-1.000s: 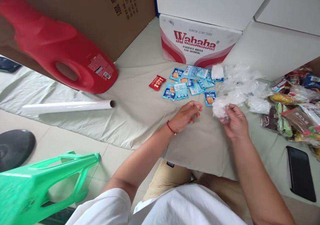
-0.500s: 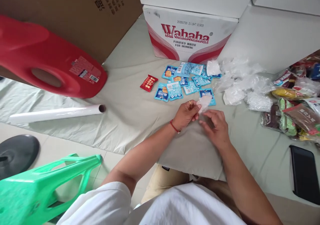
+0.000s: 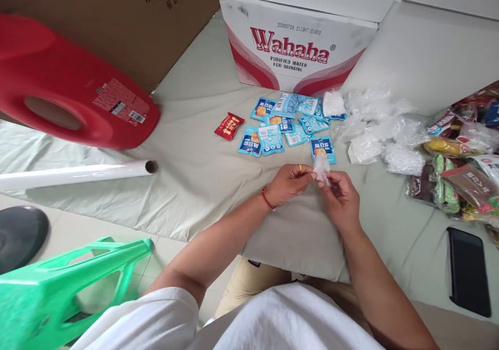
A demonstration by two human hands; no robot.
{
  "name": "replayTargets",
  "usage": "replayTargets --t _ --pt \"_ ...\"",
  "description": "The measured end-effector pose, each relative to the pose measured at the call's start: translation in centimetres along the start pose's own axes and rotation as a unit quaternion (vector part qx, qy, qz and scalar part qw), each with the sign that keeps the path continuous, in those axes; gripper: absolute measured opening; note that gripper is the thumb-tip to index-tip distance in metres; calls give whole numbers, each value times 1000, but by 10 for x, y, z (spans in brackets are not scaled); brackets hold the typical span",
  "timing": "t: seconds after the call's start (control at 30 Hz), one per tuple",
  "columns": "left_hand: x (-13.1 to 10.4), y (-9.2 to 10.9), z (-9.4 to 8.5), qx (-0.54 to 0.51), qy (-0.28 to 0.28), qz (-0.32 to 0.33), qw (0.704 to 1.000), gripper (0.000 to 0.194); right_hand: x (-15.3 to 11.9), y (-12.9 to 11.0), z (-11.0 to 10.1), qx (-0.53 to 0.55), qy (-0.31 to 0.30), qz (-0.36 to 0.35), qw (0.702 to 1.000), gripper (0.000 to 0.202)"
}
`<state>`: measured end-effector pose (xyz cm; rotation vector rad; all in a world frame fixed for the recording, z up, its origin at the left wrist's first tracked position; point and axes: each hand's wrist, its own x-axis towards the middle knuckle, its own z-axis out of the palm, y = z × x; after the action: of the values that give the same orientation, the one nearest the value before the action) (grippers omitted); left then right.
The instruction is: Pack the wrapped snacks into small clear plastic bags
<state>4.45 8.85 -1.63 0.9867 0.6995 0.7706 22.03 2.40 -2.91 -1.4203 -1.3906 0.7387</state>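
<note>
A pale tiled floor [image 3: 167, 267] lies below a bench [image 3: 187, 178] draped in creased grey-green cloth. At the rear of the bench stands a white and red cardboard box [image 3: 290, 72], printed "Wahaha®" in large red letters with "PURIFIED WATER FOR DRINKING" beneath; a row of stamped digits runs above the name. A large brown cardboard box [image 3: 97, 28] to its left carries dark Chinese characters. The label on the glossy red plastic jug [image 3: 89, 75] shows a barcode, its fine print too small to read.

Between the two hands, above the bench's near edge, is a small crumpled bag of translucent plastic film [image 3: 322, 167]. Its long axis runs roughly away from the wearer, the far end pointing toward a flat blue rectangular packet [image 3: 323, 145] with white Chinese characters, whose lower part it overlaps in view. The left hand [image 3: 290, 185] pinches the bag between thumb and fingertips; the right hand [image 3: 343, 199] grips its opposite side, fingers curled.

Behind lie further blue foil packets [image 3: 272, 139], loosely overlapping, and a red pillow-shaped sachet [image 3: 229, 126] with pale lettering. To the right are a heap of crinkled clear plastic bags [image 3: 393, 132], mixed multicoloured snack packs [image 3: 470, 184] and a flat black phone [image 3: 469, 272]. A smooth white cylindrical roll [image 3: 78, 174] with a hollow core lies at left.
</note>
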Motion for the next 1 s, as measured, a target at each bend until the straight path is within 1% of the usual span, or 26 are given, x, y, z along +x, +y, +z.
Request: replayTargets --t 0.03,0.1,0.2,0.27,0.4,0.47,0.53,0.57,0.67,0.7,0.8,0.87,0.9,0.93,0.97,1.0 --pt "-1 0 0 10 -4 5 1000 50 0 1 0 44 -6 31 999 21" --pt "-2 0 -1 14 0 18 1000 46 0 3 -3 140 -5 94 986 19" --pt "1 -3 -5 -15 34 57 998 39 4 3 -7 267 27 157 951 23" --pt "3 -5 -7 -52 45 68 995 37 8 -1 -10 339 53 186 920 26" --pt "5 -2 -7 -142 56 33 988 37 16 -6 -17 453 115 238 851 28" --pt "5 1 -6 -174 65 19 982 38 18 -7 -20 476 130 246 834 26" --pt "4 4 -5 -184 72 9 980 37 20 -7 -20 478 134 245 832 24" --pt "3 5 -4 -181 74 5 981 37 20 -6 -21 474 134 245 835 28" --pt "1 5 -5 -168 81 -2 982 35 20 -3 -23 439 106 259 854 49" --pt "1 4 -5 -166 82 -4 983 34 19 -2 -24 424 91 268 860 52" --pt "2 1 -7 -157 72 -3 985 31 15 2 -29 369 18 289 883 44" --pt "4 -2 -7 -121 63 6 991 30 12 3 -29 330 -32 287 899 39" --pt "5 -3 -7 -93 66 13 993 30 11 4 -28 317 -45 283 904 38" --pt "5 -4 -6 -63 84 25 994 29 11 4 -27 311 -44 275 909 38" --pt "3 -3 -4 -28 119 43 992 28 10 3 -24 311 -26 262 913 38" --pt "1 -2 -2 9 166 70 984 29 10 3 -21 312 8 244 918 38"
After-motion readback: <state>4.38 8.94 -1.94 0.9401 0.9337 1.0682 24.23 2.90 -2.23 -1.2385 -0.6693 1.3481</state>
